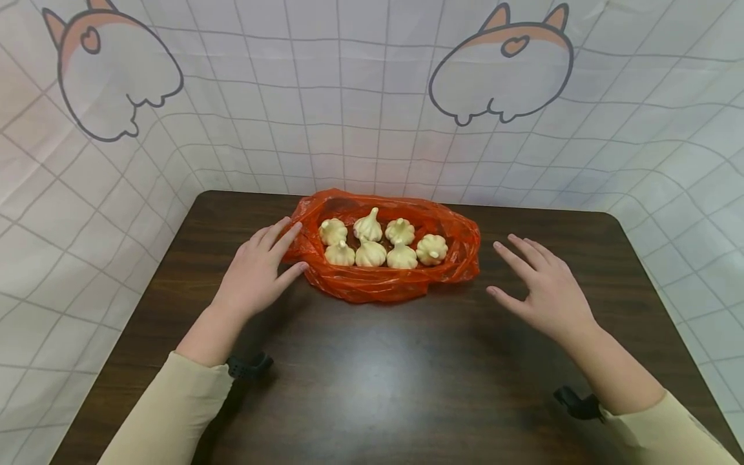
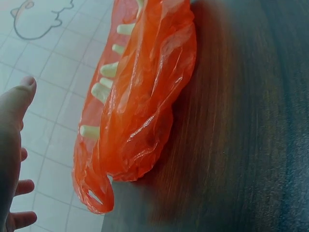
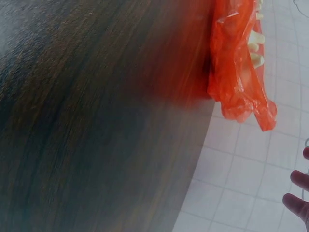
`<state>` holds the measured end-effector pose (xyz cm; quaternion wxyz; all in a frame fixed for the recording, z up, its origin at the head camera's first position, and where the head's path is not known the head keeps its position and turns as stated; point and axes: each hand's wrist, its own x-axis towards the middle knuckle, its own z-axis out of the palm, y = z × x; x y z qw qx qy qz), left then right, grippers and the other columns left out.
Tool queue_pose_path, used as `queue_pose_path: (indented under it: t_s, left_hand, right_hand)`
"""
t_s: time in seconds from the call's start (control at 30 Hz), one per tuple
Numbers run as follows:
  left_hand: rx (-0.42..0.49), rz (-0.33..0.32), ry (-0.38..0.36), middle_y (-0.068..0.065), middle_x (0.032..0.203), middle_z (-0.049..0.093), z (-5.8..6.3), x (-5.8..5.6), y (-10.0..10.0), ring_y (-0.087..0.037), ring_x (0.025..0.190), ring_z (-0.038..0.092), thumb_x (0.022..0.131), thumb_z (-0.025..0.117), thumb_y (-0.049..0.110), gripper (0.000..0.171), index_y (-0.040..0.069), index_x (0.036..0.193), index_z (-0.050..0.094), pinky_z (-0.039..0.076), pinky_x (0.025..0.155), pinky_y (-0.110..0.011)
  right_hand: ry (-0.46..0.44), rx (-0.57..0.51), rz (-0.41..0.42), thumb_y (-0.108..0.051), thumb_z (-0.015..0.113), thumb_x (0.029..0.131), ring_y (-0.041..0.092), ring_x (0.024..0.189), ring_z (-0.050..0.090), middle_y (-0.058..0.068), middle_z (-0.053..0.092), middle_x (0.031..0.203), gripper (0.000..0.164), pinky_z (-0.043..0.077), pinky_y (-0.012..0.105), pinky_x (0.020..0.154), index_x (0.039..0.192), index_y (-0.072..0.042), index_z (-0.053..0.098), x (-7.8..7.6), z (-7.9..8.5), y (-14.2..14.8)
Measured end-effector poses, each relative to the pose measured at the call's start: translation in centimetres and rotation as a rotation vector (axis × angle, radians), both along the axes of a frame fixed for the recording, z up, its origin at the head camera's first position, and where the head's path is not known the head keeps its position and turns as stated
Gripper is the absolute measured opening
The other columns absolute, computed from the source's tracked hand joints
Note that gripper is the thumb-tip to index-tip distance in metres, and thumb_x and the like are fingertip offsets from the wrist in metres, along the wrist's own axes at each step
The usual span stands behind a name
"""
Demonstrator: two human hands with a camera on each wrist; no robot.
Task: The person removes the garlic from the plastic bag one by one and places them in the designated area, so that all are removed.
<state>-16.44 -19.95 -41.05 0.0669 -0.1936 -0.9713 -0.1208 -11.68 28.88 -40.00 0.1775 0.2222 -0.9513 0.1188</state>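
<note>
A red plastic bag [image 1: 372, 287] lies toward the back of the dark table, its mouth spread wide. Several pale garlic bulbs [image 1: 370, 254] sit inside it in two rough rows. My left hand [image 1: 252, 271] is at the bag's left end with fingers extended; whether it touches the plastic I cannot tell. To the right of the bag, my right hand [image 1: 543, 290] hovers apart from it, fingers spread and holding nothing. In the left wrist view, garlic stems [image 2: 109, 70] poke above the bag's rim. The right wrist view catches only a few fingertips [image 3: 295, 205] beside the bag [image 3: 231, 63].
The dark wooden table [image 1: 372, 381] has rounded back corners. White grid-patterned cloth [image 1: 372, 97] with cartoon animal drawings hangs behind it and along both sides. Black straps [image 1: 250, 367] are on both wrists.
</note>
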Motion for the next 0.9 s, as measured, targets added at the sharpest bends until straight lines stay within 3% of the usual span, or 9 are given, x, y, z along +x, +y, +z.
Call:
queue_pose_path:
  t_s: [0.4, 0.73, 0.9]
  left_hand:
    - [0.108, 0.091, -0.138, -0.014, 0.160, 0.025, -0.6, -1.4, -0.6, -0.043, 0.140, 0.029, 0.097, 0.054, 0.056, 0.079, 0.024, 0.160, 0.019, 0.029, 0.108, -0.065]
    - [0.209, 0.145, -0.293, -0.016, 0.160, 0.021, -2.3, -3.2, -1.5, -0.045, 0.142, 0.024, 0.096, 0.048, 0.064, 0.081, 0.035, 0.160, 0.011, 0.032, 0.100, -0.072]
    - [0.274, 0.160, -0.379, -0.018, 0.160, 0.021, -2.9, -4.1, -1.8, -0.043, 0.136, 0.038, 0.094, 0.046, 0.069, 0.083, 0.036, 0.160, 0.009, 0.036, 0.099, -0.070]
  right_hand:
    - [-0.029, -0.015, 0.013, -0.042, 0.077, 0.082, 0.041, 0.127, 0.047, 0.013, 0.050, 0.145, 0.073, 0.040, 0.066, 0.096, 0.147, -0.020, 0.051, -0.9, 0.0, -1.5]
    - [-0.079, -0.029, 0.011, -0.041, 0.076, 0.086, 0.037, 0.123, 0.050, 0.012, 0.055, 0.140, 0.066, 0.041, 0.059, 0.100, 0.144, -0.018, 0.055, -2.2, -0.2, -2.8]
    - [-0.120, -0.035, 0.016, -0.039, 0.074, 0.088, 0.035, 0.121, 0.051, 0.012, 0.058, 0.138, 0.061, 0.043, 0.056, 0.099, 0.142, -0.017, 0.057, -3.0, -0.1, -4.0]
